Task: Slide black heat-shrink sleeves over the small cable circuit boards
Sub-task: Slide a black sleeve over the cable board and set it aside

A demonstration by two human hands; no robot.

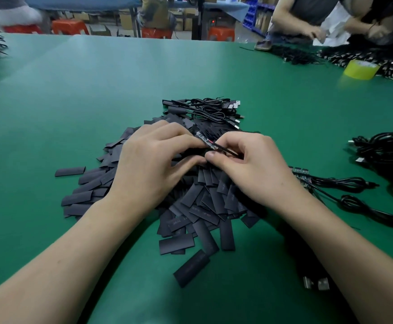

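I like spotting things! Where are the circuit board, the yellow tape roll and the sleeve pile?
circuit board (205, 139): head view, bare middle.
yellow tape roll (360, 72): head view, outer side.
sleeve pile (204, 199): head view, a middle sleeve.

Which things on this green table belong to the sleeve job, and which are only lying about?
Job: circuit board, pinched between left hand and right hand; pile of black sleeves; cables with bare boards at the right.
Lying about: yellow tape roll; red stools.
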